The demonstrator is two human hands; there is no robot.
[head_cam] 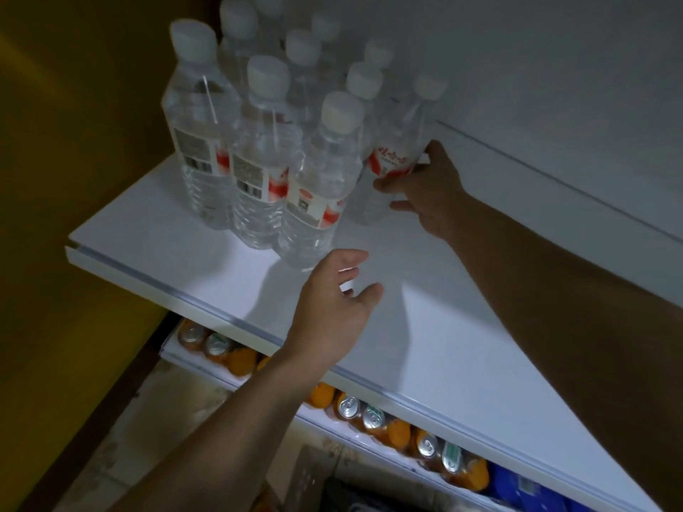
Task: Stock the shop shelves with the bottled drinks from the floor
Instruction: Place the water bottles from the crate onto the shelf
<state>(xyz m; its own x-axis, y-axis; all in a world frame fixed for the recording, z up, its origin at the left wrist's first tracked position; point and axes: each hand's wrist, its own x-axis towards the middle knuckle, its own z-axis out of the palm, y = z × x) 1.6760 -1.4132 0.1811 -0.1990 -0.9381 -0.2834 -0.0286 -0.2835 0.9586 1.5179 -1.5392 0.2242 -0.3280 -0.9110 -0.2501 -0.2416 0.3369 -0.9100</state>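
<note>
Gripping a clear, white-capped, red-labelled water bottle (pixel 397 158) in right hand (pixel 425 195) fingers; left hand (pixel 332 297) fingers loosely spread, empty. Below them, lower shelf (pixel 192 360) holding probably orange drink cans (pixel 349 406).

You face a white back panel (pixel 517 49) in dim light. A yellow wall (pixel 55 179) stands at your left; a stained floor (pixel 148 419) lies below.

White upper shelf (pixel 443 345): clear water bottles (pixel 258 153) with white caps stand upright in tight rows at its left rear. One leaning bottle (pixel 397 160) at the group's right edge. Lower shelf (pixel 327 421): orange cans (pixel 373 419) in a row along the front lip, blue packs (pixel 517 485) at the right end.
</note>
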